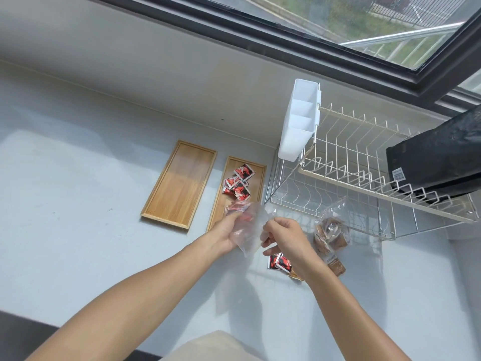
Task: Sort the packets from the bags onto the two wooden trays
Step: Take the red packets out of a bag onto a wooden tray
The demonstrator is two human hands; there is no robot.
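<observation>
Clear plastic bag [248, 226], grip-held by left hand [226, 234] and right hand [285, 239], blurs its red contents.

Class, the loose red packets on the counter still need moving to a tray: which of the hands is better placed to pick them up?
The right hand: it hovers directly above the loose red packets, while the left hand grips the clear bag.
</observation>
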